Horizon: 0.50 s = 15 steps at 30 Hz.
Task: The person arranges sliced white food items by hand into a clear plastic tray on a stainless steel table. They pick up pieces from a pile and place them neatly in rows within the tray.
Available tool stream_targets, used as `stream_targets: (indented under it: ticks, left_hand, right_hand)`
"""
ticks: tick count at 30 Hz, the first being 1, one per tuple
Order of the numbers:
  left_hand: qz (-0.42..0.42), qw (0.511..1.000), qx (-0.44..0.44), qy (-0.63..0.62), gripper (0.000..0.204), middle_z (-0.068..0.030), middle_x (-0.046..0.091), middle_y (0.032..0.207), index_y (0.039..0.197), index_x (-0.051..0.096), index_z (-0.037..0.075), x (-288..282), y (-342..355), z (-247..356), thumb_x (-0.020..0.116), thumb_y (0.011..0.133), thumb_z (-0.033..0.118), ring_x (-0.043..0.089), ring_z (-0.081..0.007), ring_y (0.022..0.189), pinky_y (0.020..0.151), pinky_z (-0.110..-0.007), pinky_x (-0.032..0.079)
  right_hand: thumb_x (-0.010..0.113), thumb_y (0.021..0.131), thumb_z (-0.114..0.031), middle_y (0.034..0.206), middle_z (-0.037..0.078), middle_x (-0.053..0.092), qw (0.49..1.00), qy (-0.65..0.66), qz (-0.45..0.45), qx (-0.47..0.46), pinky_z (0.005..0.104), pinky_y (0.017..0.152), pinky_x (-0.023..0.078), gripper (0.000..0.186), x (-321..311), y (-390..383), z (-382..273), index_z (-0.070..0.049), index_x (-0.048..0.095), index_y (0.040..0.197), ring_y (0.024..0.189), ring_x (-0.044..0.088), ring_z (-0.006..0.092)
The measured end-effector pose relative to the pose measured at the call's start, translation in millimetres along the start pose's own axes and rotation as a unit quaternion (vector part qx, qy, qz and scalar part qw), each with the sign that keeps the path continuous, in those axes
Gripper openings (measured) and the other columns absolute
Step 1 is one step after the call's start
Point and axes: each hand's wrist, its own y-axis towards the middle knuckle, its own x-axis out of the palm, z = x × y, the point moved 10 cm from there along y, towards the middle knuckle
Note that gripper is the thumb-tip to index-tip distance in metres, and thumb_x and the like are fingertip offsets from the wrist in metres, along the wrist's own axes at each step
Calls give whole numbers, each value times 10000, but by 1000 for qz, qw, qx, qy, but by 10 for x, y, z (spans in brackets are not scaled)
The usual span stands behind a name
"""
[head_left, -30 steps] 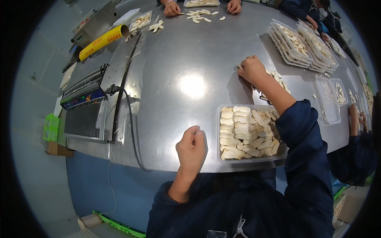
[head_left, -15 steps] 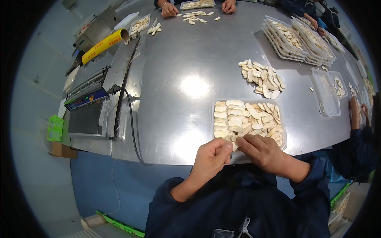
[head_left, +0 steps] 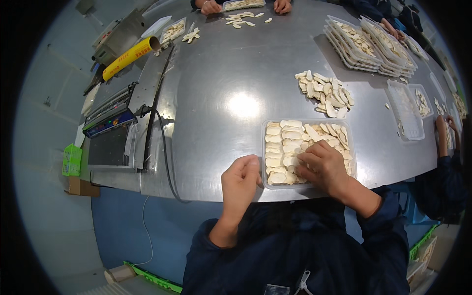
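Observation:
A clear plastic tray point(head_left: 265, 145) holds pale dried slices, lined in columns on the left, looser on the right. My left hand point(head_left: 239, 183) is curled beside its front left corner; any object in the fingers is hidden. My right hand point(head_left: 323, 167) bends over the middle of the slices, fingertips down and closed among them; I cannot make out what they grip. Behind the tray, a loose pile of slices point(head_left: 330, 98) lies on the steel table point(head_left: 206, 98).
Stacked trays point(head_left: 344, 54) and an empty-looking tray point(head_left: 403, 113) are right. A machine point(head_left: 108, 128) with a cable and a yellow tube point(head_left: 125, 61) are left. Co-workers' hands point(head_left: 211, 7) are at the far edge; another worker's arm point(head_left: 442, 142) is at right.
My right hand left the loose pile, came to the tray's front near my left hand, then moved up over the slices. My left hand went rightward to the tray, then back left.

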Motion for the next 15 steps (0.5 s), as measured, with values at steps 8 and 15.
stream_targets:
  ticks: [8,15]
  left_hand:
    - [66,998,19,12,199,-30,616,663,988,633,-45,-276,196,-232,581,925,137,528,-52,560,530,-198,422]
    - [83,994,67,29,209,-17,601,658,1022,617,-53,-268,216,-261,594,914,125,514,-42,580,549,-190,417]
  right_hand:
    - [698,759,-209,697,105,617,974,-135,76,165,382,614,498,161,-480,247,746,-53,680,722,721,601,286]
    - [683,744,-261,710,171,634,918,-193,-121,325,396,623,493,244,-256,394,1826,-25,651,692,680,624,311]
